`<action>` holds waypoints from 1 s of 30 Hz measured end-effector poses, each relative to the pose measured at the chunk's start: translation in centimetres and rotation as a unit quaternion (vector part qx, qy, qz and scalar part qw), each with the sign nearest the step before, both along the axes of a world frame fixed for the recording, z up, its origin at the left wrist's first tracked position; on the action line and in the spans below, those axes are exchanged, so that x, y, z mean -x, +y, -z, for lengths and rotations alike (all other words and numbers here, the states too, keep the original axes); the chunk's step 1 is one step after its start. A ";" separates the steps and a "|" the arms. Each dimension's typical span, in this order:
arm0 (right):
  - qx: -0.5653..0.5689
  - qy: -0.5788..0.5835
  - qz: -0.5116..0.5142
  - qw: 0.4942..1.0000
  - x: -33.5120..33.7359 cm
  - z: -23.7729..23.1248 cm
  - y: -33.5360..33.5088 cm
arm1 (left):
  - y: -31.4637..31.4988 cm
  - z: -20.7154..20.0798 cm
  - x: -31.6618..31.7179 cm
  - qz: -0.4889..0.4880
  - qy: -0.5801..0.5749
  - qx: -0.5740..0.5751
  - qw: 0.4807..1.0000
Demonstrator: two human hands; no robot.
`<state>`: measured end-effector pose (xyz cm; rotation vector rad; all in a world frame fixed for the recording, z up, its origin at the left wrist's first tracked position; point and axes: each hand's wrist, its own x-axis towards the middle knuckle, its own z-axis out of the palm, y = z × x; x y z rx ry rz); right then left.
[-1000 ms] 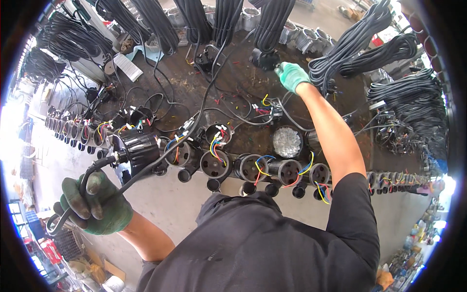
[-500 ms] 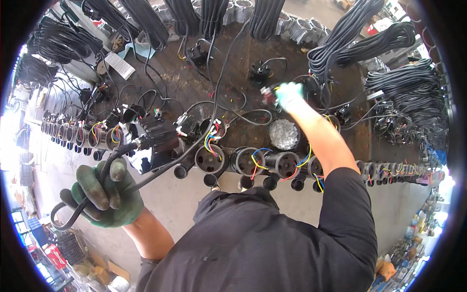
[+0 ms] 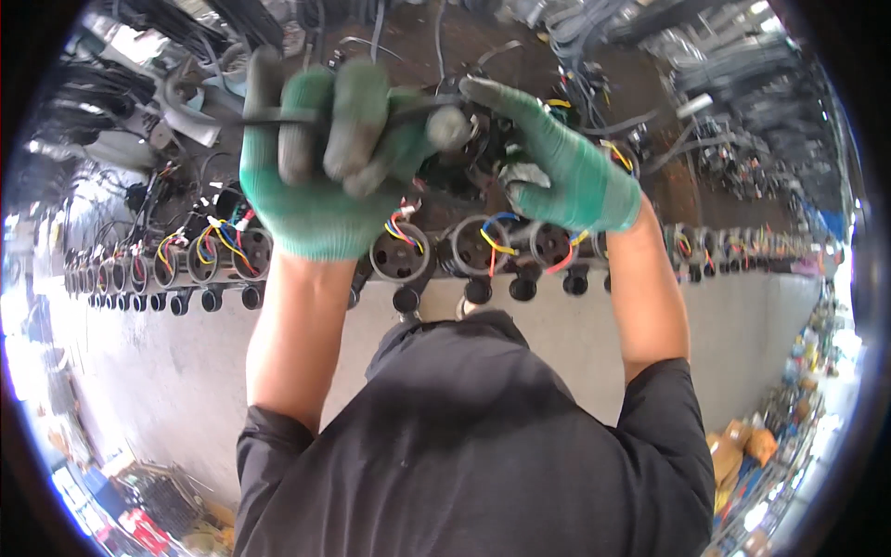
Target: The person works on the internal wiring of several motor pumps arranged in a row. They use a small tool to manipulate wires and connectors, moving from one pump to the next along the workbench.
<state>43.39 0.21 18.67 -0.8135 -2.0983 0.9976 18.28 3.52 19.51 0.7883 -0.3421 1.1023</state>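
Note:
My left hand (image 3: 320, 167), in a green glove with dark fingertips, is closed around a black cable (image 3: 269, 118) above the bench. The cable runs across the curled fingers towards my right hand. A dark, blurred part (image 3: 478, 153) hangs at the cable's end between the two hands. My right hand (image 3: 575, 176), gloved in green too, has its long finger and thumb on either side of that part. Its other fingers are hidden. Below the hands stand round dark housings (image 3: 401, 249) with coloured wires coming out of their open tops.
The row of housings (image 3: 719, 243) stretches along the bench's near edge to both sides, black spouts (image 3: 524, 285) pointing towards me. Coiled black cables (image 3: 742, 84) lie along the far side and right. Cardboard boxes and an orange bundle (image 3: 761, 446) sit at the lower right.
My left hand has swung up and right over the bench, carrying the cable and its dark end part. My right hand has let go of a small blurred thing and come nearer, to that part.

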 end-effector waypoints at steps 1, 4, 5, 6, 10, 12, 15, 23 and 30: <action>0.028 0.009 0.012 0.999 -1.0 0.5 -0.6 | 0.2 -0.3 -0.9 0.047 0.000 0.025 0.999; 0.150 0.221 0.025 0.963 0.0 1.5 -2.2 | 1.6 -0.4 -3.1 0.119 0.004 0.034 0.992; 0.196 0.311 0.112 0.923 0.4 1.5 -2.6 | 1.4 -0.6 -3.4 0.128 0.014 0.017 0.992; 0.235 0.397 0.197 0.865 0.7 1.5 -3.1 | 0.7 -0.9 -3.8 0.104 0.024 0.034 0.994; 0.083 0.410 0.360 0.834 1.2 2.7 -3.7 | 3.4 1.8 -3.2 0.190 0.047 -0.035 0.980; 0.035 0.399 0.403 0.823 0.4 2.9 -4.4 | 3.2 2.4 -3.4 0.211 0.058 -0.018 0.976; -0.022 0.399 0.451 0.798 -0.2 2.2 -5.3 | 3.5 3.0 -3.1 0.175 0.094 -0.027 0.980; -0.297 0.205 0.627 0.691 -0.3 -2.7 -6.9 | 11.6 9.1 -1.3 -0.246 0.432 -0.159 0.853; -0.394 0.149 0.641 0.641 -1.6 -4.2 -12.3 | 9.2 19.4 -7.6 -0.163 0.571 -0.448 0.668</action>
